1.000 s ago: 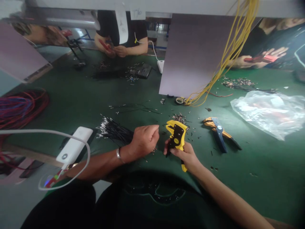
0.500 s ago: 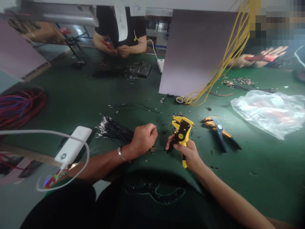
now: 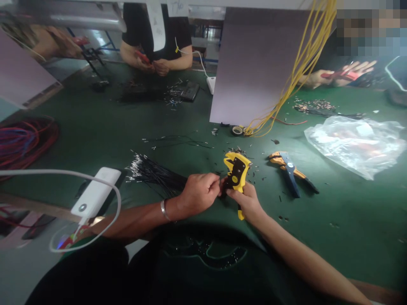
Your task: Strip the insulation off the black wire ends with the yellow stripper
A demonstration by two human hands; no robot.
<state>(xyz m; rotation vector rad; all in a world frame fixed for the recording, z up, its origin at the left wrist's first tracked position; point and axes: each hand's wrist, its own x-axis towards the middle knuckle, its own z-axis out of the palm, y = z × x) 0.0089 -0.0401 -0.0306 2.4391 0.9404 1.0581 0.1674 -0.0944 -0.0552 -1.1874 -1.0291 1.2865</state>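
Note:
My right hand (image 3: pixel 246 197) is wrapped round a yellow and black wire stripper (image 3: pixel 238 171), whose jaws point away from me and to the left. Just left of its handles is my left hand (image 3: pixel 202 192), with the fingers pressed together; what they pinch, if anything, is too small to make out. A bundle of black wires (image 3: pixel 159 174) with shiny tips lies on the green table (image 3: pixel 101 127), its near end hidden by my left hand. Small bits are scattered round the stripper's head.
A second stripper, orange and blue (image 3: pixel 289 169), lies at the right, before a clear plastic bag (image 3: pixel 356 142). Yellow wires (image 3: pixel 286 101) hang by a grey panel (image 3: pixel 251 63). A white power bank (image 3: pixel 95 190) is at the left. Other people's hands work across the table.
My left hand has moved right, close to the stripper's handles. The view has shifted slightly, and the stripper in my right hand sits a little further left in it.

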